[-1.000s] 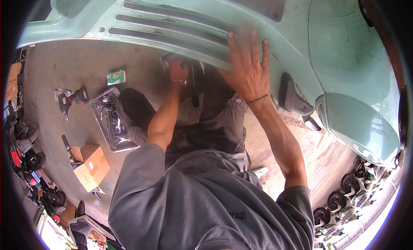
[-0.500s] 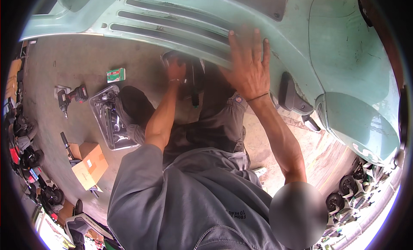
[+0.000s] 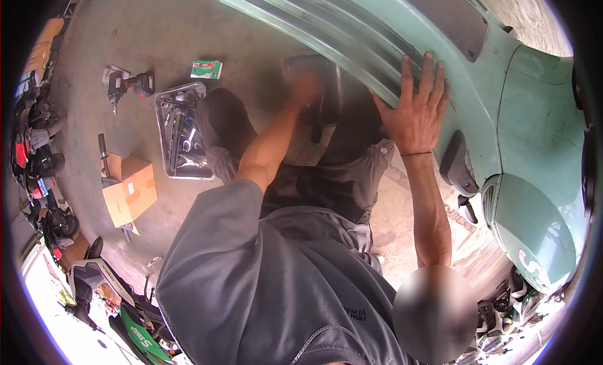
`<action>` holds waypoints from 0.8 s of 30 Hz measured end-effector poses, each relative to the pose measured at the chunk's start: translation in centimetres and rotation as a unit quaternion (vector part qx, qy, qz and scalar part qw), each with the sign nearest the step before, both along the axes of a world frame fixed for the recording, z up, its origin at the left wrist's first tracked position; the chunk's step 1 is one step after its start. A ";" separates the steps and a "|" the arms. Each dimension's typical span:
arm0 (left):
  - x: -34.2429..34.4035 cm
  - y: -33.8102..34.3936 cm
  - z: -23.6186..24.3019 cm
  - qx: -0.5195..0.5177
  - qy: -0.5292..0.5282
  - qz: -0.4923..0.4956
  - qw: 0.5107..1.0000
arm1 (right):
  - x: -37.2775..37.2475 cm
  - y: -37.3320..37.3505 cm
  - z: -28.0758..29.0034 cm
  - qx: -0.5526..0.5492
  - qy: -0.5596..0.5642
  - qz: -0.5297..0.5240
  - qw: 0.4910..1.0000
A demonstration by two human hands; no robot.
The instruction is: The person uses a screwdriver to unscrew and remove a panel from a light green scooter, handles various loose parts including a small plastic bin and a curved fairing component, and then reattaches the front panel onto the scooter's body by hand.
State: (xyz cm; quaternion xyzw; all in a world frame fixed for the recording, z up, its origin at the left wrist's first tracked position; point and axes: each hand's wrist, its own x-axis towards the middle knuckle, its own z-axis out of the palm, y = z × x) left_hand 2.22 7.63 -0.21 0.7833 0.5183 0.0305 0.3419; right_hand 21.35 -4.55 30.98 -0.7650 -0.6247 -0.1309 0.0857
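A pale green scooter body point(image 3: 465, 70) with long dark slots leans across the upper right. My right hand point(image 3: 416, 121) lies on its slotted panel, fingers stretched and spread, holding nothing. Low beside the panel's lower edge, between my knees, my left hand point(image 3: 306, 87) reaches to a dark, box-like part point(image 3: 328, 107) that I cannot identify. That hand is smeared by motion, so its fingers and anything in them cannot be made out. A black step-like piece point(image 3: 460, 164) projects from the scooter close to my right wrist.
A metal tray point(image 3: 164, 157) of wrenches and sockets sits by my left knee. Beyond it lie a cordless power tool point(image 3: 129, 87) and a small green-and-white box point(image 3: 206, 69). An open cardboard box point(image 3: 130, 189) stands nearer. Scooter parts point(image 3: 47, 176) line the left side.
The whole view has turned, so scooter, tray and boxes appear shifted right and up. My left hand has become more blurred beside the dark part. My right hand still rests spread on the panel.
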 end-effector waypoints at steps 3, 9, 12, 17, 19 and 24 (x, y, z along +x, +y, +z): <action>0.4 -0.1 0.3 -0.007 0.023 -0.019 1.000 | -0.1 0.1 0.0 0.004 0.000 0.001 1.000; 1.2 0.0 0.2 -0.032 0.057 0.021 0.998 | -0.2 0.2 0.3 0.002 -0.004 0.005 1.000; 1.8 0.0 0.6 -0.047 0.075 0.052 0.995 | -0.2 0.2 0.3 -0.002 0.000 0.002 1.000; 2.4 0.2 0.7 -0.062 0.142 0.040 0.987 | -0.2 0.0 0.2 -0.003 0.000 0.002 1.000; 1.3 0.3 -0.4 -0.052 0.112 0.085 0.989 | -0.4 0.1 0.3 0.004 -0.001 0.008 1.000; -3.4 1.5 -1.1 -0.029 0.030 0.208 0.977 | -0.5 -0.2 0.4 0.004 -0.005 0.009 1.000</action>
